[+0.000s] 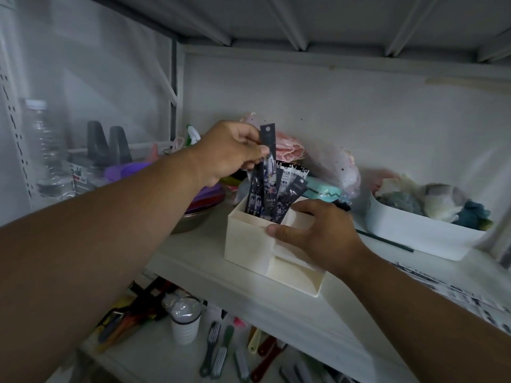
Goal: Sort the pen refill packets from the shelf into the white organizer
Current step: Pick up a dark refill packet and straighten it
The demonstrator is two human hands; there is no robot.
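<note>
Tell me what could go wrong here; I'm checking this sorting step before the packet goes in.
1. The left hand pinches the tall dark pen refill packet only near its top, so it could swing or slip.
2. The dark packets already standing in the white plastic organizer lean and fan out; pushing another in may tip them.
3. The right hand steadies the organizer, which stands near the shelf's front edge.
</note>
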